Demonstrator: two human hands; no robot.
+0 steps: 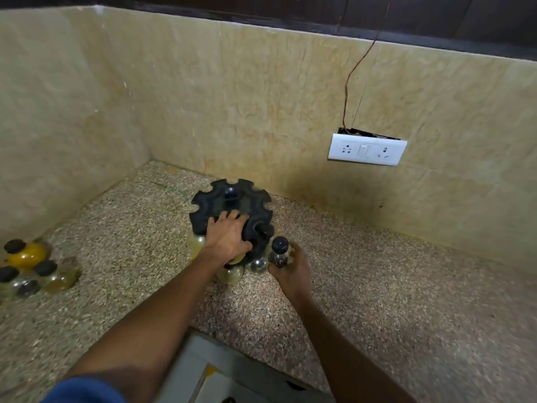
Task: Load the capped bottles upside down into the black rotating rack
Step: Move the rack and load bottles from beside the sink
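Both hands are seen at the black rotating rack: the left hand is laid over its near edge with fingers curled on it, and the right hand is wrapped around a capped bottle, black cap up, just right of the rack. At far left, spare bottles with black caps are clustered on the speckled counter. Rounded glass bottles are seen under the rack's notched disc.
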